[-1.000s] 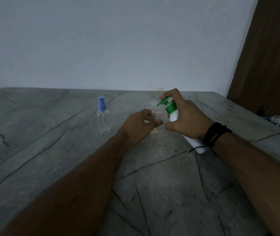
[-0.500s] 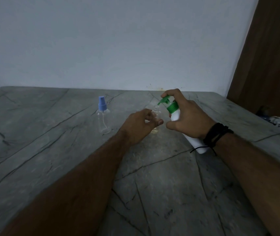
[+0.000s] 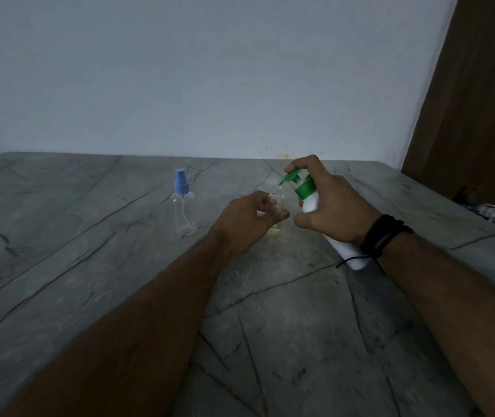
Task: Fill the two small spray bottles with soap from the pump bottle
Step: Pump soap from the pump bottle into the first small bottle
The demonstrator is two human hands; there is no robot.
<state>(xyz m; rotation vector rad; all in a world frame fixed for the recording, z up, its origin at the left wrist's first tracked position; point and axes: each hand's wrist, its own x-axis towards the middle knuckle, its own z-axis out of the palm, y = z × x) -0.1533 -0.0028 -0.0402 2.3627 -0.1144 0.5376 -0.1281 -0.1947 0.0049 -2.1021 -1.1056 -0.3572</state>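
right hand (image 3: 335, 207), centre right of the frame, grips the pump bottle (image 3: 309, 203) around its white body, thumb curled beneath, one finger bent over the green pump head (image 3: 293, 177). bottle is tilted, base toward the lower right, nozzle tip directly above the open neck of the uncapped spray bottle (image 3: 278, 203). left hand (image 3: 247, 219), centre frame, pinches that clear bottle between thumb and curled fingers; it stands upright on the grey veined table (image 3: 89, 236) with a little yellowish liquid at its bottom. second spray bottle (image 3: 183, 206), blue cap (image 3: 180, 182) fitted, stands upright left of centre, apart from both hands. black corded wristband (image 3: 383, 236) sits on the right wrist. brown door (image 3: 481, 100) occupies the upper right.
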